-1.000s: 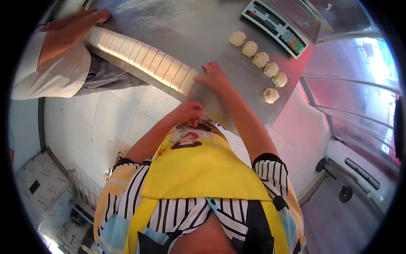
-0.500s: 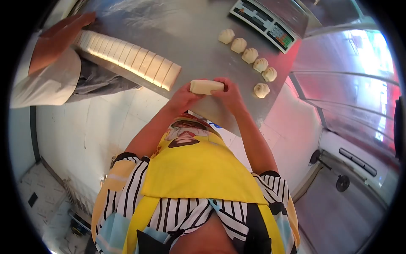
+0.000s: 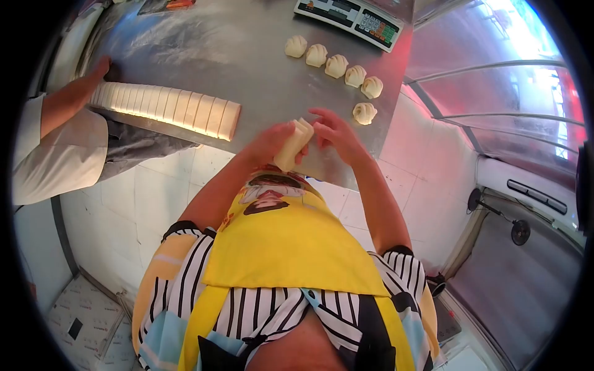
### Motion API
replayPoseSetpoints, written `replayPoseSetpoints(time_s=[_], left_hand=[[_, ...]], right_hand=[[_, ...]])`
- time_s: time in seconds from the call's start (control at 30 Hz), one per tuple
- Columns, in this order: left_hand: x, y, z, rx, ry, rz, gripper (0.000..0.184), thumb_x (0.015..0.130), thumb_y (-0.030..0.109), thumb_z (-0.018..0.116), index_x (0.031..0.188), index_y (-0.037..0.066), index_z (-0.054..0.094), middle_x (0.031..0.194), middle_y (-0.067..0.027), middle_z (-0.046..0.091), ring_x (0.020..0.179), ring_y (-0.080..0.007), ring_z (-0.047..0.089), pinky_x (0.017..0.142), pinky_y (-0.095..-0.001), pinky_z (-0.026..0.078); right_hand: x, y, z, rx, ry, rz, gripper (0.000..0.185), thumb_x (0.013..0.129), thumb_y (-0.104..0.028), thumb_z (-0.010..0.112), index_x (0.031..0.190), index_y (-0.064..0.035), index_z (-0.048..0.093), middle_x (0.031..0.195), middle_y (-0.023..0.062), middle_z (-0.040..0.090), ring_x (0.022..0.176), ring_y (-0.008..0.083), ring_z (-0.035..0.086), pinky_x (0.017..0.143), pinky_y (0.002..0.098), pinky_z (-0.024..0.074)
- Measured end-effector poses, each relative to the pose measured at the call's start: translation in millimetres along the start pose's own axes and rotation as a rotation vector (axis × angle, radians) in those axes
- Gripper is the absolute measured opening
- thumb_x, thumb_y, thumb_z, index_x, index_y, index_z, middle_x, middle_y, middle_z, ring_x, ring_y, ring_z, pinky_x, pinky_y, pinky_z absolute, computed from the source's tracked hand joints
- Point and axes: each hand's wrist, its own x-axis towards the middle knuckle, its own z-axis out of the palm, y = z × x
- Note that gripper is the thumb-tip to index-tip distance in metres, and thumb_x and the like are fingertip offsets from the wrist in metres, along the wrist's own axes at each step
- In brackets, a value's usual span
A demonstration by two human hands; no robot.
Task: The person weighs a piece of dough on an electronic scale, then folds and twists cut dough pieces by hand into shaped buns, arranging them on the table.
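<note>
A pale, thick piece of dough [image 3: 289, 153] is gripped in my left hand [image 3: 268, 142], tilted, with a groove showing at its upper end. My right hand [image 3: 337, 134] is just right of that end, index finger stretched out and the fingers apart. Whether a fingertip touches the dough I cannot tell. Both hands are over the near edge of the metal table [image 3: 260, 68]. To the left lies a long row of cut dough slices [image 3: 167, 105]. Several shaped, ridged dough buns [image 3: 336, 65] sit beyond my right hand, one bun [image 3: 364, 113] closest to it.
A digital scale [image 3: 352, 21] stands at the table's far right. At the left, another person's arm [image 3: 74, 102] reaches to the far end of the dough row. A clear plastic curtain [image 3: 495, 93] hangs on the right.
The dough has turned from lying level between both hands to a steep tilt in my left hand. My right hand has let go of its end. The other person's arm has shifted.
</note>
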Motion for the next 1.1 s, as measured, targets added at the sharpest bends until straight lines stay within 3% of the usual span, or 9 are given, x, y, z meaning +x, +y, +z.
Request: replayPoseSetpoints(time_s=[0.23,0.43,0.63,0.73,0.83,0.93,0.97,1.0,1.1], left_hand=[[-8,5,9,0.134,-0.087,-0.256,0.063,0.092,0.058,0.027,0.103,0.002,0.053,0.075,-0.0104,0.058,0.056,-0.0144,0.055,0.052,-0.0266,0.046],[-13,9,3,0.097,-0.069,-0.242,0.062,0.093,0.057,0.027,0.102,0.002,0.055,0.071,-0.0080,0.057,0.052,-0.0133,0.054,0.050,-0.0249,0.046],[-9,10,1,0.024,-0.057,-0.243,0.048,0.096,0.044,0.032,0.098,0.002,0.056,0.071,-0.0082,0.059,0.052,-0.0145,0.055,0.047,-0.0259,0.046],[-12,11,-1,0.031,-0.013,-0.273,0.038,0.096,0.036,0.036,0.096,0.003,0.055,0.070,-0.0087,0.059,0.053,-0.0150,0.056,0.046,-0.0266,0.046],[-16,11,-2,-0.056,-0.122,-0.287,0.034,0.094,0.034,0.040,0.093,0.004,0.056,0.069,-0.0090,0.059,0.051,-0.0156,0.056,0.044,-0.0267,0.046],[-40,28,5,0.443,-0.144,-0.269,0.033,0.092,0.032,0.046,0.086,0.003,0.059,0.074,-0.0066,0.060,0.064,-0.0145,0.057,0.060,-0.0283,0.047],[-50,33,4,0.661,-0.139,-0.247,0.033,0.092,0.032,0.047,0.084,0.002,0.059,0.075,-0.0061,0.061,0.068,-0.0145,0.057,0.064,-0.0288,0.047],[-54,33,-14,0.939,-0.339,0.034,0.031,0.091,0.029,0.048,0.085,0.002,0.060,0.080,-0.0038,0.062,0.074,-0.0150,0.055,0.071,-0.0300,0.044],[-89,28,-26,0.383,-0.315,0.143,0.030,0.092,0.028,0.049,0.084,0.002,0.061,0.082,-0.0041,0.062,0.074,-0.0166,0.055,0.070,-0.0317,0.045]], right_hand=[[22,14,-13,-0.193,-0.122,0.029,0.027,0.083,-0.014,0.062,0.108,-0.0068,0.058,0.090,0.0009,0.061,0.075,0.0072,0.055,0.064,0.0224,0.0453],[4,0,6,-0.123,-0.228,-0.195,0.023,0.080,-0.010,0.062,0.102,-0.0032,0.060,0.088,0.0026,0.059,0.070,0.0119,0.057,0.062,0.0266,0.0470],[6,-4,-4,-0.428,-0.283,-0.234,0.019,0.080,-0.010,0.061,0.098,-0.0037,0.058,0.087,0.0073,0.056,0.082,0.0194,0.059,0.067,0.0302,0.0474],[-8,-2,14,-0.771,-0.200,-0.568,0.017,0.079,-0.012,0.062,0.093,-0.0031,0.057,0.085,0.0125,0.056,0.083,0.0255,0.059,0.070,0.0322,0.0473],[-6,14,12,-0.856,-0.203,-0.410,0.016,0.079,-0.016,0.063,0.087,-0.0035,0.057,0.085,0.0130,0.057,0.079,0.0319,0.057,0.070,0.0338,0.0469],[-24,-22,17,-1.214,-0.440,-0.921,0.013,0.082,-0.018,0.061,0.087,-0.0058,0.059,0.087,0.0080,0.059,0.075,0.0235,0.058,0.066,0.0315,0.0463],[-20,-22,14,-1.034,-0.288,-0.615,0.012,0.083,-0.017,0.060,0.087,-0.0059,0.059,0.087,0.0062,0.060,0.074,0.0199,0.057,0.065,0.0305,0.0460],[-14,-16,8,-0.839,-0.137,-0.310,0.012,0.084,-0.017,0.059,0.087,-0.0060,0.059,0.088,0.0044,0.060,0.073,0.0163,0.056,0.064,0.0295,0.0458],[47,27,-47,-0.266,-0.074,0.199,0.014,0.085,-0.015,0.059,0.094,-0.0049,0.061,0.088,0.0026,0.059,0.077,0.0094,0.054,0.065,0.0266,0.0471]])
